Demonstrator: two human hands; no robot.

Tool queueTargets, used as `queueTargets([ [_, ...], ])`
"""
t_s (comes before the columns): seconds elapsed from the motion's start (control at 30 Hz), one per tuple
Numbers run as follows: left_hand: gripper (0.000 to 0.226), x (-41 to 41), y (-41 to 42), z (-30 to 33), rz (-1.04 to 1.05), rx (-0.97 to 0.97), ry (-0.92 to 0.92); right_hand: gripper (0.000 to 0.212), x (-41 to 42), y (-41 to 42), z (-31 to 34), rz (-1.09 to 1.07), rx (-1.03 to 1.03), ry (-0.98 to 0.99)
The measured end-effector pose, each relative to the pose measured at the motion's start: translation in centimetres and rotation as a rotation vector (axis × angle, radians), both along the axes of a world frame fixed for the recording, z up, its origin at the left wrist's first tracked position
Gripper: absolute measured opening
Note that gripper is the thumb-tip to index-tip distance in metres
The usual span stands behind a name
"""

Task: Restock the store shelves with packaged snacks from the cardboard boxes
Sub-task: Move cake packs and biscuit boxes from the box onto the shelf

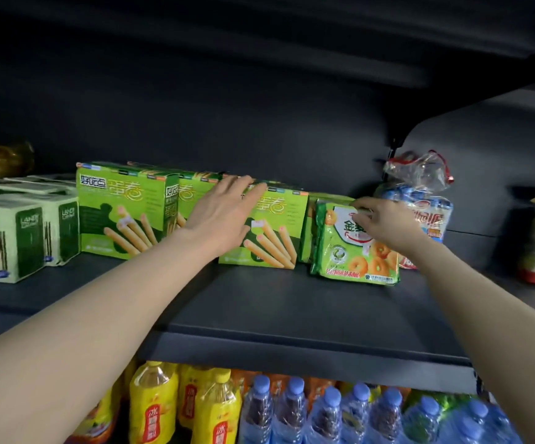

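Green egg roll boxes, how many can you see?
3: the left box, the middle box behind it, and the right box under the left hand. More may hide behind.

Just the one head cam, up close at the shelf

We're looking forward and slightly down onto the dark shelf from arm's reach, both forearms coming in from the bottom corners, bottles on the lower tier along the bottom edge.
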State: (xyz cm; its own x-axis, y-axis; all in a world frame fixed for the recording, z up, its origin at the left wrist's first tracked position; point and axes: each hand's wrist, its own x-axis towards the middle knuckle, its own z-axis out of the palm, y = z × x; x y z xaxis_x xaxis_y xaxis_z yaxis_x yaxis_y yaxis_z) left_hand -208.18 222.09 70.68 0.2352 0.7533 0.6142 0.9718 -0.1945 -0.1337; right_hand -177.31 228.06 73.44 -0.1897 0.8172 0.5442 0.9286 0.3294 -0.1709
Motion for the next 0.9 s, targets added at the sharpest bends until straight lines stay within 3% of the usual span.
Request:
queueTargets([
  [0.27,0.082,0.4,0.3,-0.4,0.007,0.05,-0.027,0.029,0.3,0.9,-1.3,0.069,0.153,-0.062],
  [0.53,0.081,1.3,-1.2,-0.8,-0.023,0.071,-0.044,0.035,0.1,-3.4,-1.5,0.084,0.35,-0.156],
  [0.9,0.053,5.5,-12.4,-4.2,-0.435,0.09,-0.166,0.039,0.7,-21.4,-6.7,-0.108,0.366,-0.365],
])
